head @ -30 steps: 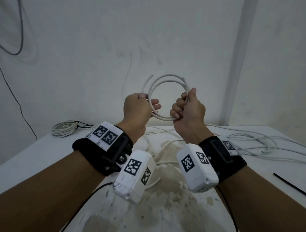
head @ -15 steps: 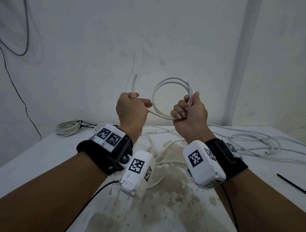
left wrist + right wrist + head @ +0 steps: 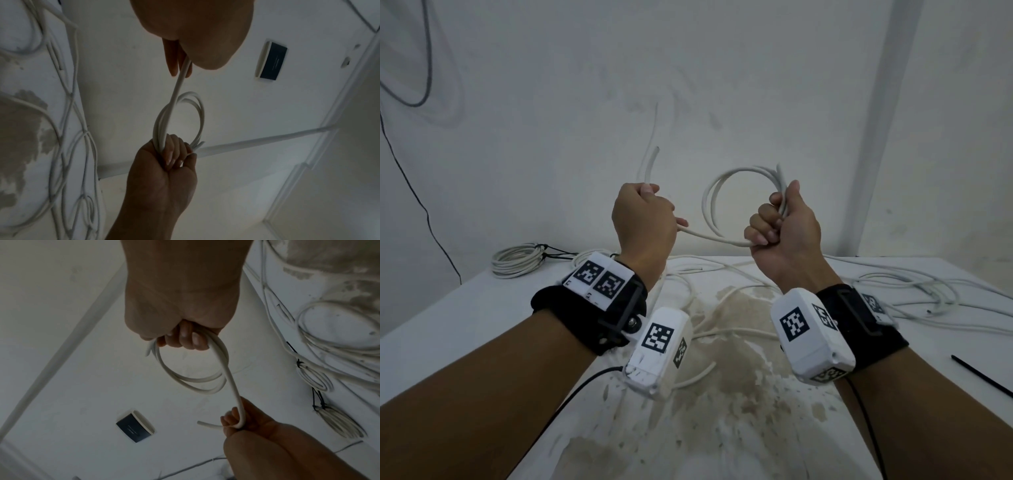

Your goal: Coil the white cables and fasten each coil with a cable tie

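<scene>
Both hands are raised above the table in the head view. My right hand (image 3: pixel 777 219) grips a small coil of white cable (image 3: pixel 709 202) of about two loops; the same coil (image 3: pixel 191 381) hangs from that fist in the right wrist view. My left hand (image 3: pixel 643 212) grips the free tail of that cable (image 3: pixel 649 164), whose cut end points up past my fist. A short span of cable (image 3: pixel 179 87) runs between the two hands. A loose black cable tie (image 3: pixel 981 375) lies on the table at the right.
A tied white coil (image 3: pixel 517 258) lies at the table's back left. Loose white cables (image 3: pixel 914 291) sprawl over the back right and centre of the stained white table (image 3: pixel 465 325). White walls stand close behind, with a dark cord (image 3: pixel 414 192) hanging at left.
My left hand has drawn away to the left with the cable's tail, pulling one loop out of the coil. The right hand kept its grip and barely moved.
</scene>
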